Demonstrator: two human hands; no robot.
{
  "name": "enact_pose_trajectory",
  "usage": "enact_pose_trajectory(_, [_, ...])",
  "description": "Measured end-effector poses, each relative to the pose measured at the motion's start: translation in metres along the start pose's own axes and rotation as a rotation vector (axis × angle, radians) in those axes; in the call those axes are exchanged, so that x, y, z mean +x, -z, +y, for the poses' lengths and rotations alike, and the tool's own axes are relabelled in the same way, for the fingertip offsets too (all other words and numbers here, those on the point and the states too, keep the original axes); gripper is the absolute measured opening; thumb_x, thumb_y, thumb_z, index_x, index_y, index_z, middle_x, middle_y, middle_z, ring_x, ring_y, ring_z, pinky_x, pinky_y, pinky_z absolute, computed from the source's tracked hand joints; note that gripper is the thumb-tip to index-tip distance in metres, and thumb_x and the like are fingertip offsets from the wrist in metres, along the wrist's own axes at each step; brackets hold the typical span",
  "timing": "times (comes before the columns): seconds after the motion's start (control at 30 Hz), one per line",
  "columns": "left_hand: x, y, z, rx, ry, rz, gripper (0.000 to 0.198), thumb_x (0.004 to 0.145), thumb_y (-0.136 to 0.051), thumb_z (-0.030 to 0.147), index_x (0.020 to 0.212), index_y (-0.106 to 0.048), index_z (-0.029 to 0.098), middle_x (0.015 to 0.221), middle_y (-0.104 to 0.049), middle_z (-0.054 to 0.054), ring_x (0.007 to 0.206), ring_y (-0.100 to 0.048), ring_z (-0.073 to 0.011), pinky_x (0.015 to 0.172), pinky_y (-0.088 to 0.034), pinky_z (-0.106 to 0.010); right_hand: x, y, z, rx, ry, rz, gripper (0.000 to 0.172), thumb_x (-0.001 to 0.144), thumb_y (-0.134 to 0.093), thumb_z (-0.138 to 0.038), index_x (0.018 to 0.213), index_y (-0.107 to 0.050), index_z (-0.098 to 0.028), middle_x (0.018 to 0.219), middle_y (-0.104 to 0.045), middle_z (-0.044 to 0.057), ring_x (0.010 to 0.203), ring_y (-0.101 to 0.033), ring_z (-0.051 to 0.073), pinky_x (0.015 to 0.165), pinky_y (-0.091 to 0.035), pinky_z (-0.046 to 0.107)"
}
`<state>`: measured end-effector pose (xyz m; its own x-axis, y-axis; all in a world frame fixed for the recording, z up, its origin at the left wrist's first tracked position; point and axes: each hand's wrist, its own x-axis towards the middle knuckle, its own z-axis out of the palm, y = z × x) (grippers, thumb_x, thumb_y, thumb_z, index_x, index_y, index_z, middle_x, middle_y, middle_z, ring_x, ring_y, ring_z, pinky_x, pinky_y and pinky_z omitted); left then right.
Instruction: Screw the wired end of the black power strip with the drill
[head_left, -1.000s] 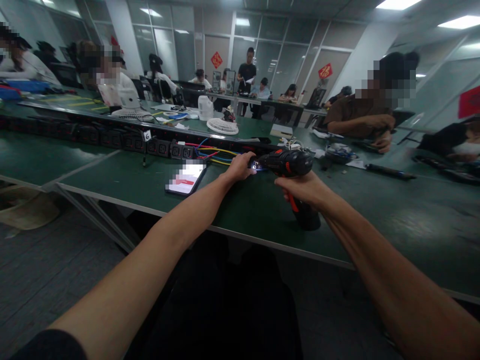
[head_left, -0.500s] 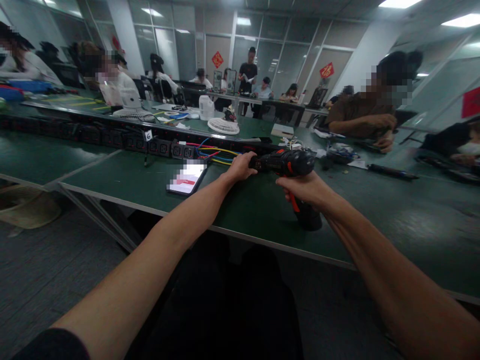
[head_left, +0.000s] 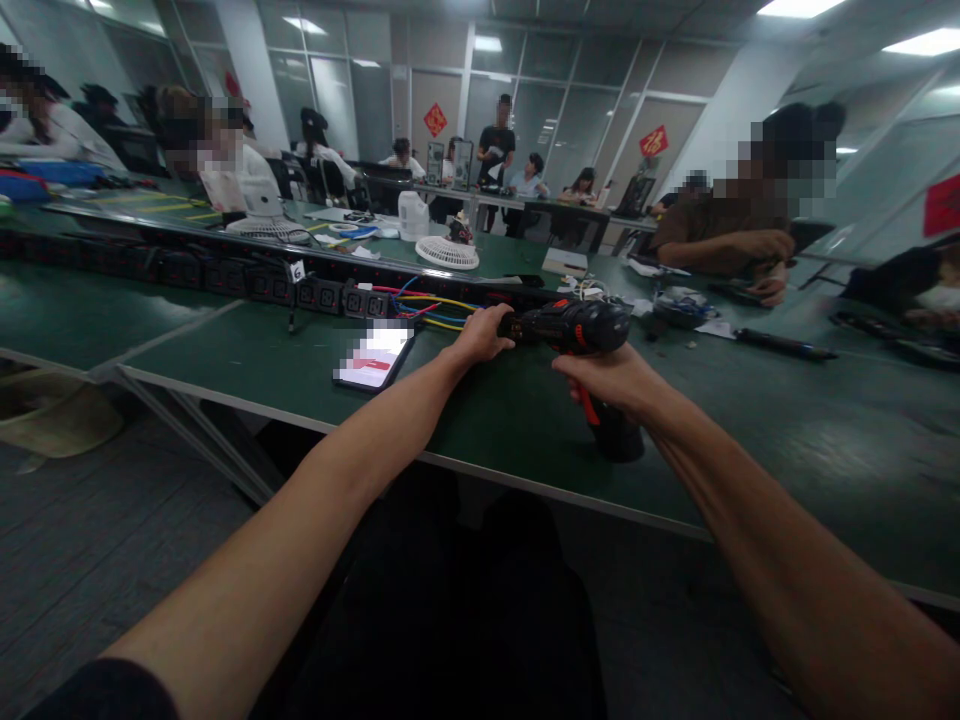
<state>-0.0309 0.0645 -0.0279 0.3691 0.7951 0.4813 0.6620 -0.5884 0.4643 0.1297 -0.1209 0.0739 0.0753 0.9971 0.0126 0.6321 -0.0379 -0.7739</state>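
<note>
My right hand [head_left: 611, 380] is wrapped round the handle of a black and orange cordless drill [head_left: 559, 325], which points left above the green table. My left hand [head_left: 484, 335] is closed by the drill's front end, its fingers bent over the dark strip; what they grip is hidden. Red, blue and yellow wires [head_left: 435, 308] run out of the open part of the long black socket strip [head_left: 315, 294] to that hand. A phone [head_left: 375, 355] with a lit screen lies on the table left of my left hand.
Behind the strip stand a white fan part [head_left: 447, 252], a white jug [head_left: 412, 216] and a white fan [head_left: 264, 212]. A black bar [head_left: 784, 344] and a heap of parts [head_left: 682, 305] lie to the right. A co-worker [head_left: 727, 230] sits across the table.
Both my hands and the drill stay in the same place. In the background, a seated person's head has come up and the standing person's papers have shifted.
</note>
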Motion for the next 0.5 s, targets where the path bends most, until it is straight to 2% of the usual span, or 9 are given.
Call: enact_pose_trajectory(0.5, [-0.0007,-0.0006,-0.0007,-0.024,-0.012,0.007,0.062,0.077,-0.086,0.023,0.134,-0.062,0.022,0.127,-0.071,-0.01,0.118,-0.064,-0.03,0.102,-0.049,-0.041,-0.0012,0.0,-0.001,0.01,0.02,-0.002,0.017,0.077,-0.066,-0.011,0.068,-0.057,-0.022,0.049,-0.053,-0.002,0.044,-0.052,0.013,0.039,-0.043,0.024])
